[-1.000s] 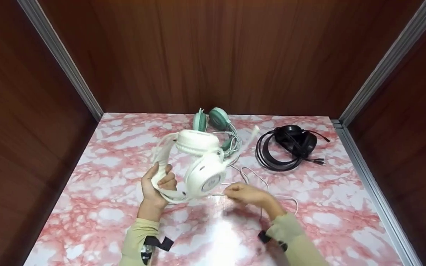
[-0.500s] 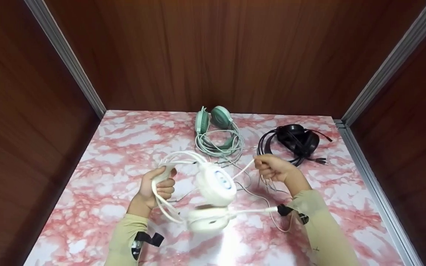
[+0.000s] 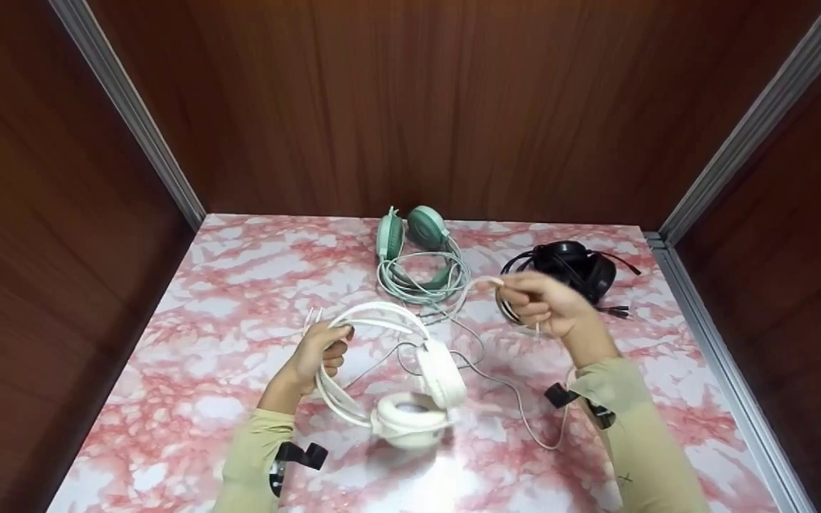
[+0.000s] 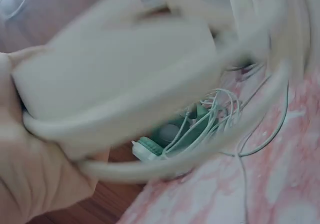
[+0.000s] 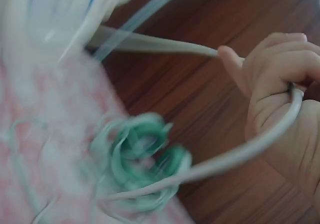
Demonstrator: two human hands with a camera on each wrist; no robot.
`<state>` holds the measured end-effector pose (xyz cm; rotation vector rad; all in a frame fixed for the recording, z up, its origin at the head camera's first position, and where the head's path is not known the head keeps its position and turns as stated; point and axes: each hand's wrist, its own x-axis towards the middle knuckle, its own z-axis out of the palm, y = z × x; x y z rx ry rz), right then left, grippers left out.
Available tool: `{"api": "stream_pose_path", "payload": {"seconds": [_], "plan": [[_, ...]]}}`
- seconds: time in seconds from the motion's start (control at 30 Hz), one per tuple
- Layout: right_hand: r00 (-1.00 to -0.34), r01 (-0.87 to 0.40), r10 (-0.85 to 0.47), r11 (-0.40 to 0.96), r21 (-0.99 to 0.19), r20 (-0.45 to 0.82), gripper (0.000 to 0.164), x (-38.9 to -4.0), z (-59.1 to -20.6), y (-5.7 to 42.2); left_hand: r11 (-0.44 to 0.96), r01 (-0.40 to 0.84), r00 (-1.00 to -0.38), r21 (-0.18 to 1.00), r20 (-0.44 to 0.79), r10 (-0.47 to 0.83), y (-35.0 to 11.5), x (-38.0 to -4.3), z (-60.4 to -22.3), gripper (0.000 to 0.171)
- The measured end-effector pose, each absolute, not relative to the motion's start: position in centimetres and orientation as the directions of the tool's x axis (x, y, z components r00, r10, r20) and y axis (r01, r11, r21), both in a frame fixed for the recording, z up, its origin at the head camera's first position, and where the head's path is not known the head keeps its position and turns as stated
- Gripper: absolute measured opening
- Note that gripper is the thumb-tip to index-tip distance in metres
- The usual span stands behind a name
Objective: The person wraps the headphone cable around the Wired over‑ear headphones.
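Observation:
My left hand [image 3: 318, 356] grips the headband of a white over-ear headset [image 3: 442, 376], its ear cups hanging to the right above the table. Close up in the left wrist view, the broad white headband [image 4: 125, 73] crosses my palm. A white cable [image 3: 478, 280] runs from the headset up to my right hand [image 3: 549, 303], which pinches it off to the right. The right wrist view shows that cable [image 5: 240, 156] passing through the curled fingers, with a length trailing below. The rest of the cable loops over the table.
Behind the white headset lies a green headset [image 3: 426, 228] with its pale cable coiled on it. A black headset [image 3: 571, 267] sits at the right, partly behind my right hand. Brown wooden panels [image 3: 396, 107] enclose the pink marbled table [image 3: 239, 263].
The white headset has turned and dropped lower, so its ear cups face differently. My right hand has moved up and to the right, drawing the white cable with it.

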<state>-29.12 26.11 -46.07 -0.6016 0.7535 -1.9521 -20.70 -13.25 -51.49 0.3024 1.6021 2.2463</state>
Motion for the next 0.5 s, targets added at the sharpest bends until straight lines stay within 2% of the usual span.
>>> {"api": "stream_pose_path", "payload": {"seconds": [0.1,0.23,0.4,0.47,0.5], "plan": [[-0.436,0.505,-0.878,-0.419,-0.754,0.196,0.046,-27.8,-43.4,25.8,-0.062,0.02,-0.979,0.998,0.032,0.203,-12.2,-20.6,-51.0,0.019],[-0.391,0.339,-0.875,-0.424,-0.839,0.284,0.046,-24.9,-40.8,24.8,0.148,0.154,-0.985,0.977,0.163,-0.049,-11.3,-20.6,-50.4,0.017],[-0.312,0.199,-0.87,-0.452,-0.87,0.381,0.044,-21.0,-39.8,24.0,0.138,0.169,-0.921,0.976,0.207,-0.33,-11.3,-20.9,-49.8,0.018],[-0.349,0.123,-0.863,-0.428,-0.896,0.364,0.043,-19.1,-40.1,23.5,0.077,0.185,-0.882,0.98,0.2,-0.426,-11.4,-21.1,-49.6,0.017],[-0.399,0.059,-0.859,-0.374,-0.926,0.322,0.042,-18.1,-40.3,23.2,0.027,0.207,-0.863,0.978,0.195,-0.467,-11.5,-21.2,-49.5,0.016]]}}
